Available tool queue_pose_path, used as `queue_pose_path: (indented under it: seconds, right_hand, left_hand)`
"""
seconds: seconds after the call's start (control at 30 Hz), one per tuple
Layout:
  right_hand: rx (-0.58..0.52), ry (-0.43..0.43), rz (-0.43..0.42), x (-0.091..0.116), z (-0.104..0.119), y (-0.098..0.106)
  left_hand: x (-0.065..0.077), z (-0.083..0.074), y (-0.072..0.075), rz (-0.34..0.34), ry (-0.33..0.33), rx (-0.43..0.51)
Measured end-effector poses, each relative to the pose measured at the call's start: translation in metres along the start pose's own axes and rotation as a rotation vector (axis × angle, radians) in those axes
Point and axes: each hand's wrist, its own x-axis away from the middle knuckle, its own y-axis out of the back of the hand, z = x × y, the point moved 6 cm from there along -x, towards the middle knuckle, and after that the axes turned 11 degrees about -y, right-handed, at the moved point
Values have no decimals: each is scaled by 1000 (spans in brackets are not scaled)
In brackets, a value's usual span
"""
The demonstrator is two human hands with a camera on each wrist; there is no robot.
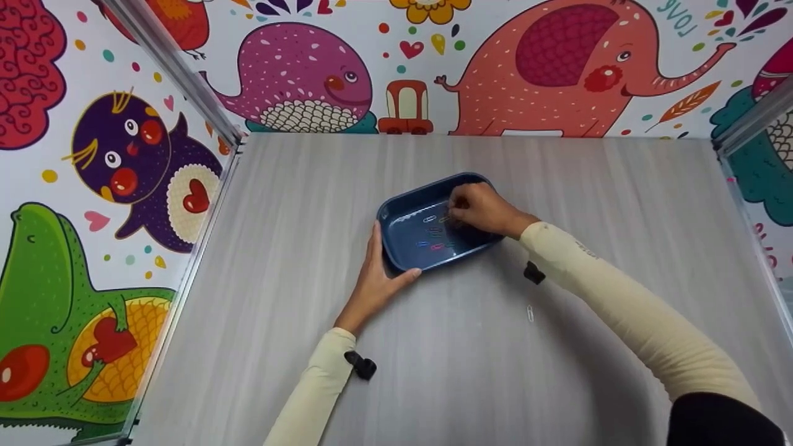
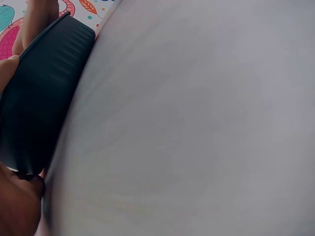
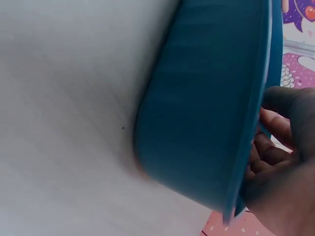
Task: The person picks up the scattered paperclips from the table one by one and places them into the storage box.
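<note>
A dark blue rectangular tray [image 1: 409, 214] stands on the table with several small coloured paper clips [image 1: 436, 232] on its floor. My left hand [image 1: 376, 279] holds the tray's near left corner, fingers along the left end and thumb against the front rim. In the left wrist view that thumb [image 2: 7, 71] reaches the rim. My right hand [image 1: 486, 207] is inside the tray at its right part, fingers bent and fingertips close together by the clips. The tray wall [image 3: 202, 108] hides those fingertips in the right wrist view, and I cannot tell whether they pinch a clip.
One pale paper clip [image 1: 530, 313] lies on the wood-grain table [image 1: 297, 204], in front of the tray to the right. Walls with cartoon animals [image 1: 526, 68] border the table at the back and sides, with metal frame rails [image 1: 186, 74] at the corners.
</note>
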Motion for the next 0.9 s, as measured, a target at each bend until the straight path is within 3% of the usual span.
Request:
queue_pose_path:
  seconds: [0.47, 0.9]
  right_hand:
    - [69, 101, -131, 55, -1, 9]
    - [16, 155, -186, 95, -12, 29]
  left_hand:
    - [-1, -2, -1, 5, -2, 1]
    - [-2, 0, -1, -1, -12, 8]
